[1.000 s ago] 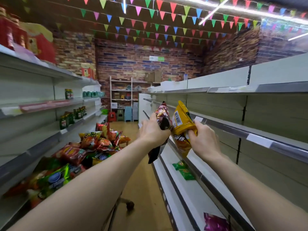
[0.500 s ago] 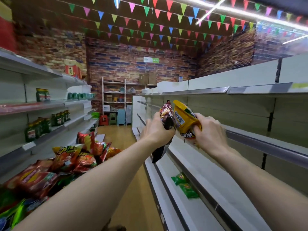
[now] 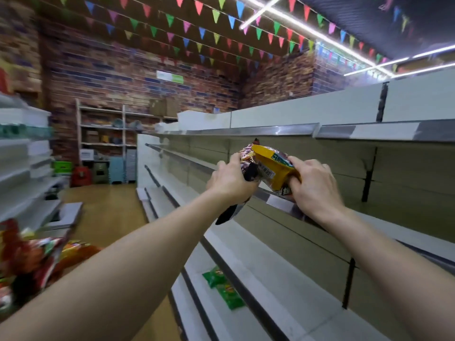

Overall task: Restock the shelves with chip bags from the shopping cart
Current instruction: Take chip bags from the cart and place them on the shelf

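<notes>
My left hand [image 3: 230,182] grips a dark maroon chip bag [image 3: 247,157] whose lower end hangs below my fist. Right beside it, my right hand [image 3: 314,187] grips a yellow chip bag [image 3: 273,168] tilted toward the shelving. Both bags are held above the metal front edge of the middle shelf [image 3: 278,201] on the right. The shopping cart's load of red and orange chip bags [image 3: 32,257] shows at the lower left, blurred.
Two green bags [image 3: 222,286] lie on a lower right shelf. White shelving [image 3: 27,183] lines the aisle's left side. A wooden rack [image 3: 105,134] with boxes, stools and crates stands against the brick back wall. Wooden floor runs between.
Both hands have carried the two bags up and to the right, over the middle shelf's edge. The view turned right, so the cart slid to the left border.
</notes>
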Available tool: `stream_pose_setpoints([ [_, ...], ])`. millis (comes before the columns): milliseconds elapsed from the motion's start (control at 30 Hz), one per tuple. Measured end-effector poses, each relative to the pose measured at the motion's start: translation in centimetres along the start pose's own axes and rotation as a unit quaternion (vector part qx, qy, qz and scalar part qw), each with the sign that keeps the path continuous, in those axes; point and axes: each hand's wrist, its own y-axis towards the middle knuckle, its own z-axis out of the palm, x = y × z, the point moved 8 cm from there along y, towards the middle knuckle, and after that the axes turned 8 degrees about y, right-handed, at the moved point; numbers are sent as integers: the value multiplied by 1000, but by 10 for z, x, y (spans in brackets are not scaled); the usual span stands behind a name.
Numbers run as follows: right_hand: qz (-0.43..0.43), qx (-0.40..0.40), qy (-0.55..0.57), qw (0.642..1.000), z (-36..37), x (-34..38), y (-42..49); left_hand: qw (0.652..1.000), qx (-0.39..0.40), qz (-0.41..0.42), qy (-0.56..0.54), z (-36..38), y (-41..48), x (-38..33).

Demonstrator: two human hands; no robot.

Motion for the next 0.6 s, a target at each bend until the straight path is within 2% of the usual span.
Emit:
stream_pose_setpoints([
  [233, 59, -14, -76, 995, 26, -51, 31, 992, 11, 118, 51, 56, 80, -21],
  [600, 155, -21, -182, 971, 82, -101, 85, 943, 40, 307, 127, 130, 197, -40],
])
